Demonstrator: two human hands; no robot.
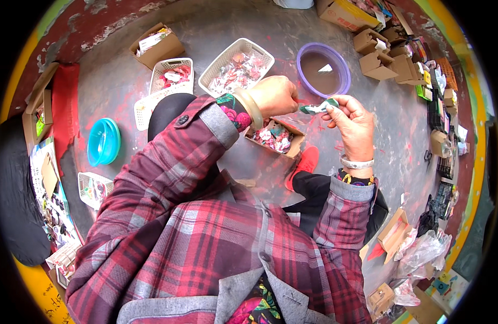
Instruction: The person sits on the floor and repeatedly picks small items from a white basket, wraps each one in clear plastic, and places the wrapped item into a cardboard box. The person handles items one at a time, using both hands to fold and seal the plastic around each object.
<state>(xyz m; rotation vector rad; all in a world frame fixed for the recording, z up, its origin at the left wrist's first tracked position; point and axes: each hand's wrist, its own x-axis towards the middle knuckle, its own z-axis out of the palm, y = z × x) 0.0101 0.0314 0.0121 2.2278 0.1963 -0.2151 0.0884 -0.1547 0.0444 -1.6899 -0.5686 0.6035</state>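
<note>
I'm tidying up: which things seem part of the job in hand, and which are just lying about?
Likely in the job:
green-and-white piece, held in the right hand
cardboard box of red-and-white pieces

Probably just lying about:
turquoise basins
red cloth
clear plastic bags

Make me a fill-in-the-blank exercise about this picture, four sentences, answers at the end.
1. The right hand holds a small piece coloured white and ____.
2. A silver-coloured bracelet circles the person's ____ wrist.
3. The round basin holding murky liquid is ____.
4. The person's visible shoe is ____.

Missing words: green; right; purple; red.
</note>
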